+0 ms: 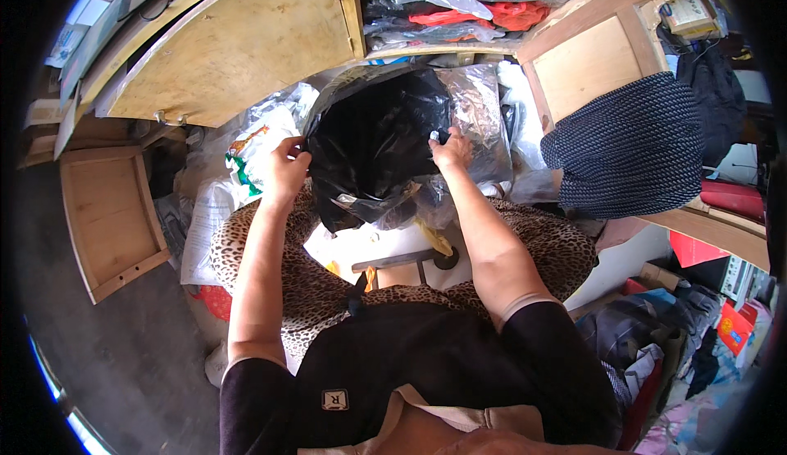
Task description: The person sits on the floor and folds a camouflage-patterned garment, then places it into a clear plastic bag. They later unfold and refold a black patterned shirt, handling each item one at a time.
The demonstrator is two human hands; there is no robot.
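Observation:
A large black plastic bag lies before me, its mouth spread wide and its inside dark. At its left edge, my left hand pinches the plastic between thumb and fingers. My right hand grips the opposite edge, with a bunched bit of black film at the fingertips. Clear plastic film shows along the near rim. Right of the bag lies a shiny transparent package with brownish contents. A white printed plastic bag lies close to my left hand. What the black bag holds cannot be made out.
A wooden cabinet door hangs at the upper left. Folded bags, some red, fill the shelf behind. Dark patterned cloth drapes at the right over a wooden frame. A loose wooden panel stands left; piled clothes lie lower right.

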